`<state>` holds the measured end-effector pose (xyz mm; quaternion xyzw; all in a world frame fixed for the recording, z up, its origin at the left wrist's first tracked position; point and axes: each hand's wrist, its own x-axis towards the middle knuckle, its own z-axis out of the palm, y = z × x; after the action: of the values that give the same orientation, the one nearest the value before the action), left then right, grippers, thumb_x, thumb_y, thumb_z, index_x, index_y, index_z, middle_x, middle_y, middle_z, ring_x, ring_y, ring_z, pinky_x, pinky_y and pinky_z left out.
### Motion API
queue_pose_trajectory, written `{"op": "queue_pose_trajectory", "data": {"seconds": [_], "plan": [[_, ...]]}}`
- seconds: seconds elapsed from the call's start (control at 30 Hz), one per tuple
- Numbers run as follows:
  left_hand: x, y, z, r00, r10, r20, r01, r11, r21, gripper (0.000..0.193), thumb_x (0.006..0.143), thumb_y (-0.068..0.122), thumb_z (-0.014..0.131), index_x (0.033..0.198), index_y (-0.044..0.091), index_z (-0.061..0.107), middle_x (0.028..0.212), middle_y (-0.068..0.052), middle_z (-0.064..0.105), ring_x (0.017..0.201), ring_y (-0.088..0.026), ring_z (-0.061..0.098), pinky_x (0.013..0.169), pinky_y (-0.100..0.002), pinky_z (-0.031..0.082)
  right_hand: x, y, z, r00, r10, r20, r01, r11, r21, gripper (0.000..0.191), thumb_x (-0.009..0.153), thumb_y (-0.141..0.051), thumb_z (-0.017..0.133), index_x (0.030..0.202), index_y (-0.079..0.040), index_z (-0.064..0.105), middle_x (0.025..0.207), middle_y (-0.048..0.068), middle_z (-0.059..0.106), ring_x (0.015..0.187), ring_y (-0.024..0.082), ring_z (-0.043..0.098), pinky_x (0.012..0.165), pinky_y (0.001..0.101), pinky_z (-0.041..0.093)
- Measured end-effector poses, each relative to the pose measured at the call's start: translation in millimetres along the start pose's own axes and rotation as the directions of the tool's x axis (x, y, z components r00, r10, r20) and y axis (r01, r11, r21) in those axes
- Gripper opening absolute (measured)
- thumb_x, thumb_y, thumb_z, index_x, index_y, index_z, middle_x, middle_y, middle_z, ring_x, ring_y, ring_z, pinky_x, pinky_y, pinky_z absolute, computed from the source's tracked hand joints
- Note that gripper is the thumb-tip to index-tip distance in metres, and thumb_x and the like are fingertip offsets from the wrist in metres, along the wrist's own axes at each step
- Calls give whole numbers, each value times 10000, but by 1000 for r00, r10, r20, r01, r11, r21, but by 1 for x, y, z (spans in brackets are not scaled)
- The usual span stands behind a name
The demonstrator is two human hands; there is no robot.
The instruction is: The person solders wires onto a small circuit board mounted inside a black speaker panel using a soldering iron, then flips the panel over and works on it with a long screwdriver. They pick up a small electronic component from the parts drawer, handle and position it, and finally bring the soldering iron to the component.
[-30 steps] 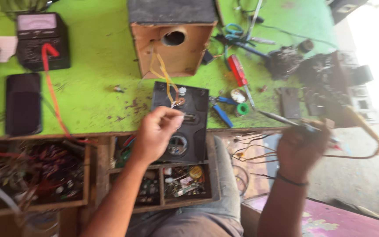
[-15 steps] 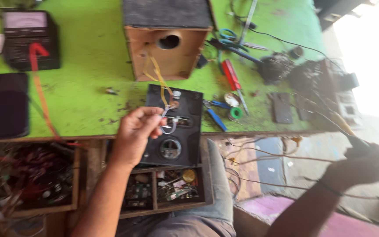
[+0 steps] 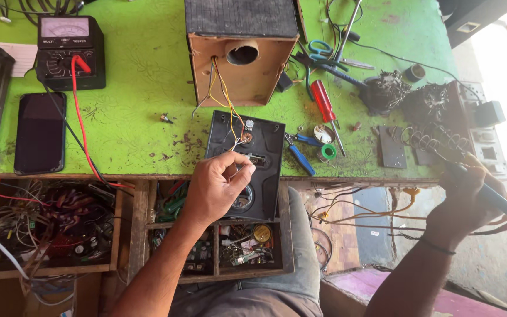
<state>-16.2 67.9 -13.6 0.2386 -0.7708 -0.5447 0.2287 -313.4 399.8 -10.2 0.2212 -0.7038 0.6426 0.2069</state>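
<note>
Head view: left hand [image 3: 217, 186] pinches the wires [image 3: 237, 142] on the black panel [image 3: 259, 164], which lies under its fingertips at the green table's [image 3: 142, 88] near edge. Behind the pinch stands the wooden box [image 3: 239, 64]. Right hand [image 3: 467, 196], well off to the right, is closed around a soldering iron [image 3: 488, 194].

Black speaker panel [image 3: 262, 167] (wired) overhangs table edge; soldering iron [image 3: 488, 194] aloft.

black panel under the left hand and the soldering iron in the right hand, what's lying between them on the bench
In the head view, between the black panel and the soldering iron lie blue-handled pliers, a green solder spool, a red screwdriver and a dark plate.
</note>
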Motion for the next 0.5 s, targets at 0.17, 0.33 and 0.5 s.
{"op": "queue_pose_trajectory", "data": {"seconds": [0.17,0.33,0.5], "plan": [[-5,2,-10,980,140,-139,-152,985,-79,118,928,132,722,988,30,722,751,29,679,506,-45,511,481,-238,417,-12,-39,22,954,270,-128,-248,955,160,246,1081,-199,598,1219,4,586,1090,116,711,839,146,704,689,248,586],[-8,17,-52,930,204,-307,-220,975,-20,104,1035,73,619,1105,51,693,960,-62,695,687,-75,586,642,-246,481,-25,-7,5,964,255,-79,-247,964,93,264,1135,-225,567,1260,4,604,1170,113,754,780,152,649,629,232,503],[-44,110,-68,854,478,205,-375,838,-396,147,1051,66,543,1126,48,668,1138,-83,724,953,-151,688,876,-332,586,-25,70,-26,981,193,20,-192,981,-33,221,1106,-64,459,1223,41,615,1188,123,706,963,165,649,853,244,525]]}}
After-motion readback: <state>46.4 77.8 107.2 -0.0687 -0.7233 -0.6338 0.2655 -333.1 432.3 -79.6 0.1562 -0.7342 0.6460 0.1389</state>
